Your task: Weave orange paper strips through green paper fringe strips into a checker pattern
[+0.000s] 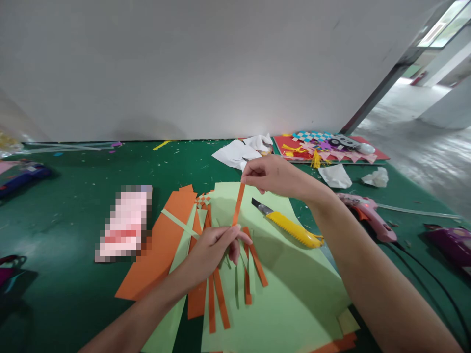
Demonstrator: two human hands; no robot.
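Note:
An orange paper strip [239,202] is stretched upright between my two hands. My right hand [270,174] pinches its upper end. My left hand [221,242] grips the lower end between thumb and fingers, just above the light green paper sheet [290,289]. Several more orange strips [221,299] and thin green strips [240,284] lie spread beneath my left hand. A yellow utility knife [294,229] with its blade out rests on the green sheet, below my right hand. Left of my left hand are orange paper sheets [158,245] and a small orange-and-green checkered weave [203,200].
A pink glue gun [373,215] with a black cord lies at right, near a purple object [449,247]. White crumpled paper [235,153] and a red board [287,144] with woven paper pieces sit by the wall. A blurred-out pink item [125,220] lies at left.

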